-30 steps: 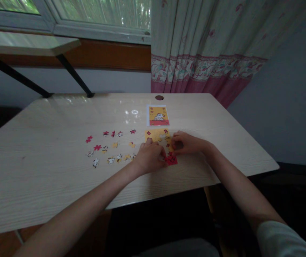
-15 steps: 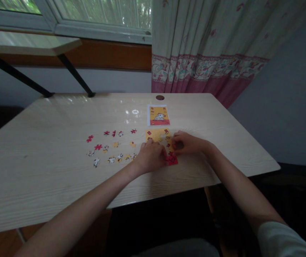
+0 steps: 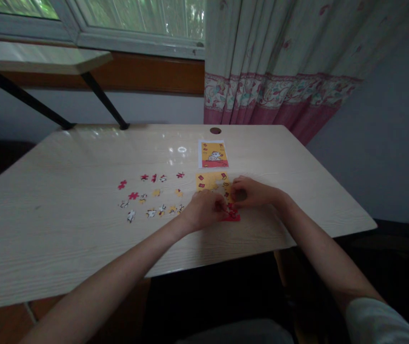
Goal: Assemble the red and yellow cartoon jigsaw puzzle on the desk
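Note:
A partly assembled jigsaw puzzle [image 3: 207, 180], yellow with a red lower edge, lies flat on the table. Over its lower part, my left hand [image 3: 206, 209] is closed in a pinch on a small reddish puzzle piece [image 3: 226, 208], mostly hidden by the fingers. My right hand [image 3: 250, 191] rests against the puzzle's right side, thumb and forefinger curled at its edge. Left of the puzzle are several loose pieces: red ones [image 3: 133, 196], yellow ones [image 3: 157, 192] and white ones [image 3: 151, 213]. Just beyond the puzzle lies a picture card [image 3: 214, 155] with a white animal on yellow and red.
The pale wooden table [image 3: 82, 239] has a round cable hole [image 3: 215, 130] at its back edge. A raised shelf [image 3: 39, 57] on black legs stands at the back left. Behind the table hang a patterned curtain [image 3: 261, 91] and a window [image 3: 143, 19].
My left fingertips have risen slightly from the puzzle's red lower right corner, with a reddish piece between them. My right hand has stayed at the puzzle's edge. The view has shifted a little.

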Available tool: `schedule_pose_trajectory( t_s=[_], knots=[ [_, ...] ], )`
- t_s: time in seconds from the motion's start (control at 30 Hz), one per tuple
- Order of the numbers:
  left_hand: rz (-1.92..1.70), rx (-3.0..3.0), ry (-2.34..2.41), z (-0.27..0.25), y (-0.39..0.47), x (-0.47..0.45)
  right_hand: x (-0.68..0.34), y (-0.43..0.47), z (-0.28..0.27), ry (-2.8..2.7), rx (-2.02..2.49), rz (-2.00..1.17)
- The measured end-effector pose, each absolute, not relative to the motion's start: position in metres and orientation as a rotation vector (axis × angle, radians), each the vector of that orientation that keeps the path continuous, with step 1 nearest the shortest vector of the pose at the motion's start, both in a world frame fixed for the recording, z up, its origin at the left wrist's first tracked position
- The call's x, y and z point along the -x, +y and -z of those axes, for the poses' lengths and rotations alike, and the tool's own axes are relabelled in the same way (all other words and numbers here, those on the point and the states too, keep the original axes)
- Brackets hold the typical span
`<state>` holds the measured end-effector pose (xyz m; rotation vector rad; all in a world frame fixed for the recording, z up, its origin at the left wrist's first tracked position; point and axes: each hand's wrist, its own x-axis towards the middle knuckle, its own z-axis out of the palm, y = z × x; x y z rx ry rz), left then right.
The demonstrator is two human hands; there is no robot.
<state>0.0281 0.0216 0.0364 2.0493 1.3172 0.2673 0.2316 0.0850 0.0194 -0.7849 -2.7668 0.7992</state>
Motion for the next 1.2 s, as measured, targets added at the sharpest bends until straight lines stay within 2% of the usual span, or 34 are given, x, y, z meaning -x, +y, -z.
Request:
schedule_pose_trajectory(
  t_s=[0.33,0.5,0.8,1.2],
  knots=[
    [-0.651,-1.529,1.185,-0.022,0.037,-0.017,-0.234,0.083,-0.024,-2.578,0.733,-0.974],
    [-0.578,-1.554,1.171,-0.014,0.04,-0.015,-0.234,0.082,-0.028,-2.567,0.701,-1.111],
    [-0.402,-1.841,1.145,-0.018,0.035,-0.015,-0.227,0.073,-0.031,-2.618,0.81,-1.176],
    [-0.336,-1.912,1.221,-0.026,0.033,-0.017,-0.219,0.07,-0.029,-2.766,0.81,-1.007]
  ],
)
